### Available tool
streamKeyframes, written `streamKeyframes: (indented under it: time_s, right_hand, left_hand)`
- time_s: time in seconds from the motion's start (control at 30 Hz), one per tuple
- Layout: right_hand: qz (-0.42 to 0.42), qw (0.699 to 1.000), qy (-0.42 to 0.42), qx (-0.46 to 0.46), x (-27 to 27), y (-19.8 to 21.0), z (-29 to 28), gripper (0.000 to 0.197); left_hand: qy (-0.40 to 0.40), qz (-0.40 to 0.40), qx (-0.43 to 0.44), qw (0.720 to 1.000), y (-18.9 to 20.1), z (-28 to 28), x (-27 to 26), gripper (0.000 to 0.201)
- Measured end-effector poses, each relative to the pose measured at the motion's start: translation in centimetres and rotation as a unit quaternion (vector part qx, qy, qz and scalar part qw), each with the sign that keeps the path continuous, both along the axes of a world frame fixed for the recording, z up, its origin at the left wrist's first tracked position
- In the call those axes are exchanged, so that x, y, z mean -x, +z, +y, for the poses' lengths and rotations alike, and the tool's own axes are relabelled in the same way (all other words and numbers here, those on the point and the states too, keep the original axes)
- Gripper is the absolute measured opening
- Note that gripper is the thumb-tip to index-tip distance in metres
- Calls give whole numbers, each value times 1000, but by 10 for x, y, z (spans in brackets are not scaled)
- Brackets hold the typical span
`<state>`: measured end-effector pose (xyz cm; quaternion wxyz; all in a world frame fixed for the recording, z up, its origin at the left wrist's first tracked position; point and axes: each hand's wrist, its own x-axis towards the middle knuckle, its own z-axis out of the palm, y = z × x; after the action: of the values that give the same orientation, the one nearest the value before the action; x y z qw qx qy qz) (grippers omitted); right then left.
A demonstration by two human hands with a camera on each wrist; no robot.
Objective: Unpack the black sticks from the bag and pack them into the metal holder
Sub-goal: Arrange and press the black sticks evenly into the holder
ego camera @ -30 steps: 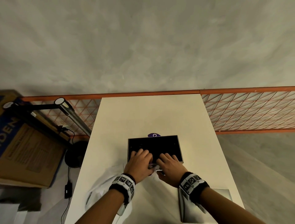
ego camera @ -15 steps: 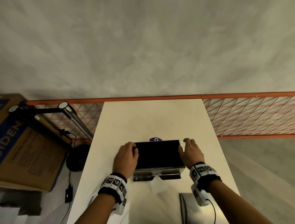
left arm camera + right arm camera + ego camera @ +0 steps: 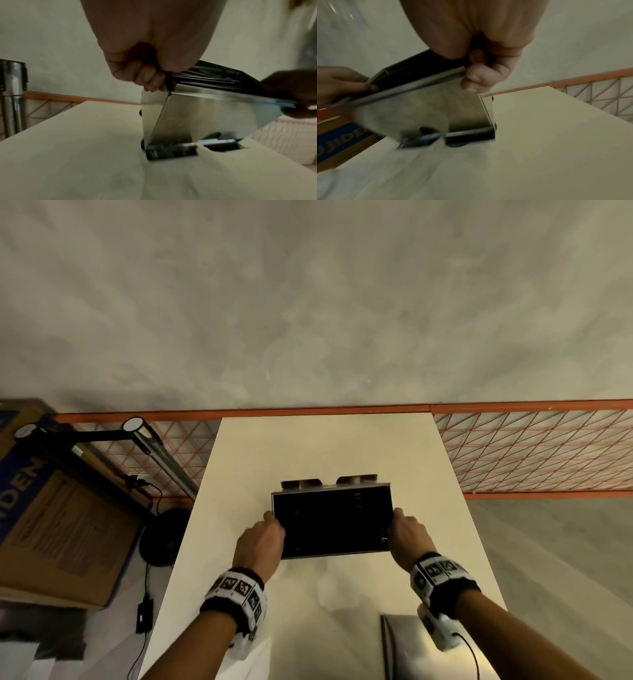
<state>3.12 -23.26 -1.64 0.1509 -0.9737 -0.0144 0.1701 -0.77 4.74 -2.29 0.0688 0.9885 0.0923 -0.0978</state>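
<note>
I see the metal holder (image 3: 331, 522) in the middle of the white worktop (image 3: 322, 446), tipped so that its open top, packed dark with black sticks (image 3: 329, 518), faces the head camera. My left hand (image 3: 260, 539) grips the holder's left end: in the left wrist view its fingers (image 3: 147, 79) curl over the top corner of the steel wall, right against the ends of the sticks. My right hand (image 3: 407, 534) grips the opposite end the same way, with the fingers (image 3: 479, 75) in the right wrist view hooked round the rim at the corner. Both wrist views show the holder leaning, its lower edge with dark feet close to the worktop; the blur keeps me from telling whether that edge touches the surface. A shiny metal sheet (image 3: 407, 645) lies at the near right corner of the worktop, under my right forearm. Off the left side stand a cardboard box (image 3: 58, 508) with blue lettering and a black lamp arm (image 3: 102, 436), and an orange wire mesh (image 3: 534, 450) runs behind the far edge of the worktop.
</note>
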Motion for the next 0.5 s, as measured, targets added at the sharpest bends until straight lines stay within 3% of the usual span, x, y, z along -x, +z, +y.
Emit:
streamKeyframes:
  time_s: [0.23,0.37,0.5]
  right_hand:
    - [55,998,-14,18,-7,12,-11,22]
    - [-16,998,21,56,-7,49,27,25]
    - [-62,995,45,67,-6,63,54,22]
  left_hand:
    - [0,28,39,999,-4,-12,-2,22]
    - [90,24,131,987,-21,7,11,27]
    - [99,-5,140,985,-22,24,27,27]
